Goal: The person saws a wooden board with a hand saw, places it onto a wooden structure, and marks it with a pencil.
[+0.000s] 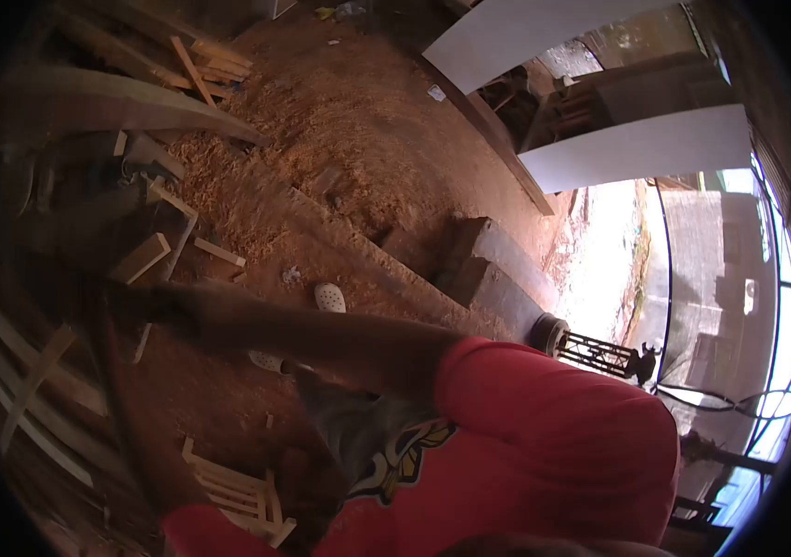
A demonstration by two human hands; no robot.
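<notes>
Both my arms stretch toward the dark left side, where the hands are dim and blurred. My right hand (pixel 165 308) is at the end of the arm that crosses the middle of the view, close to short cut wood pieces (pixel 145 258). My left hand (pixel 89 292) is almost lost in shadow beside it, and its arm rises from the lower left. Pale wooden strips (pixel 38 385) lie close below the hands. Neither hand's fingers show clearly, and whatever they may touch is hidden in the dark.
Sawdust and shavings (pixel 321 130) cover the earth floor. Lumber (pixel 135 97) is piled at the upper left. A small slatted wooden frame (pixel 233 487) lies low in view. Concrete blocks (pixel 497 265), white boards (pixel 636 148) and a lantern-like metal object (pixel 595 351) are to the right.
</notes>
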